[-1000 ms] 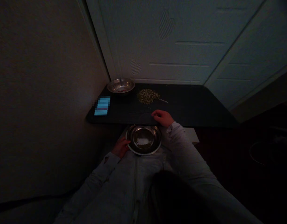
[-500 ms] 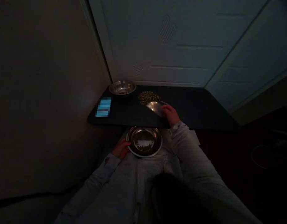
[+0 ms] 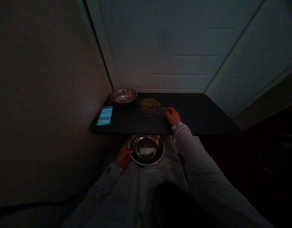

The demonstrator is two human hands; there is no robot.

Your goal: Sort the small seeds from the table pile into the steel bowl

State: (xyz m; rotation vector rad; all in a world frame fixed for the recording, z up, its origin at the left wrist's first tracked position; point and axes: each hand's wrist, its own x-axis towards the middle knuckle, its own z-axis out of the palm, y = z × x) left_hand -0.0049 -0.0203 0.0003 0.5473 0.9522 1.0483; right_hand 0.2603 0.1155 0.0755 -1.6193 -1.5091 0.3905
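Note:
The scene is very dark. My left hand (image 3: 123, 157) grips the left rim of a steel bowl (image 3: 146, 149) held on my lap just below the table edge; a few small grains lie in its bottom. My right hand (image 3: 173, 115) reaches over the black table (image 3: 198, 117), fingers closed on a thin, flat, shiny piece (image 3: 160, 112) that I cannot name. That piece touches the right side of a pile of small greenish grains (image 3: 149, 105).
A second steel bowl (image 3: 123, 95) stands at the table's far left corner. A blurred blue rectangle (image 3: 105, 116) lies near the left edge. A wall runs along the left and a white panelled door (image 3: 174, 47) stands behind the table.
My right hand moved from the near table edge out to the grain pile, now holding the flat shiny piece against it. The left hand and lap bowl stayed put.

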